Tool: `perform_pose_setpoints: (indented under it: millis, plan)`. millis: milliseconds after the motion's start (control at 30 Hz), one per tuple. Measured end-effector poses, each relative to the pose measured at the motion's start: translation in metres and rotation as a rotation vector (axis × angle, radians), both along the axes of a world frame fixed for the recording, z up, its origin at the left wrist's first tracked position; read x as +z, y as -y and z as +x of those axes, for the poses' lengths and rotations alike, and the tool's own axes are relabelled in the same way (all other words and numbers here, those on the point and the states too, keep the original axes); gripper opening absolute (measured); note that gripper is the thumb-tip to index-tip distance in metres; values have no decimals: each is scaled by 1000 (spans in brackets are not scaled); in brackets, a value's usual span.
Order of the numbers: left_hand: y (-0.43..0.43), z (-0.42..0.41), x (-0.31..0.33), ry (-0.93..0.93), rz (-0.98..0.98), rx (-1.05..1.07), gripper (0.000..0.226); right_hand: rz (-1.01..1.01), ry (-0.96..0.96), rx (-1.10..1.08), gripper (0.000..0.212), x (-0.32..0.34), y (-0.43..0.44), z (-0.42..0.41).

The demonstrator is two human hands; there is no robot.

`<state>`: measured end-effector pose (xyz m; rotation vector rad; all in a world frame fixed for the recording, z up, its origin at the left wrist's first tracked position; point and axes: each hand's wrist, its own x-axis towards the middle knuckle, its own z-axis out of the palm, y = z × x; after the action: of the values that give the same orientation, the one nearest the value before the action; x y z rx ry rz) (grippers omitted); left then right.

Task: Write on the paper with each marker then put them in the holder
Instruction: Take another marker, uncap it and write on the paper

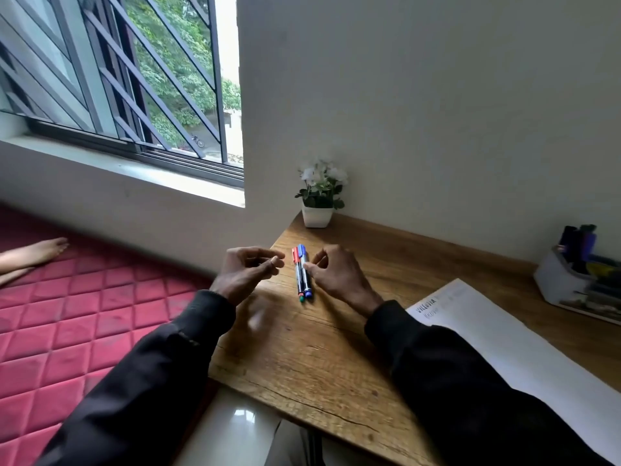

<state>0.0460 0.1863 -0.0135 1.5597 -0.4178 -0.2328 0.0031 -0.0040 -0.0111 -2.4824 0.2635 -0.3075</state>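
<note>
- Two dark-barrelled markers, one red-capped point(297, 274) and one blue-capped point(306, 284), lie touching side by side on the wooden counter point(319, 358).
- Left hand point(247, 269), at their 9 o'clock, is curled, pinching nothing.
- Right hand point(337, 275), at 3 o'clock, is curled, its thumb tip against the blue-capped marker.
- White paper sheet point(504, 334) at 4 o'clock.
- Grey plastic holder point(561, 285) well apart, at 3 o'clock.
</note>
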Motion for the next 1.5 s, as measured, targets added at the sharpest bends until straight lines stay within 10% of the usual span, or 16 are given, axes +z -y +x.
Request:
perform_pose_setpoints:
  millis: [533, 967, 1167, 1500]
  plan:
    - [25, -3, -3, 23, 27, -20, 20, -243, -156, -101, 13, 8, 26, -29]
    - [98, -40, 13, 464, 126, -186, 18, 258, 130, 21, 9, 53, 100, -119]
    - [128, -66, 28, 473, 40, -299, 18, 1008, 198, -23, 45, 56, 111, -152]
    - [151, -75, 49, 492, 216, -467, 12, 934, 43, 216, 42, 65, 139, -173]
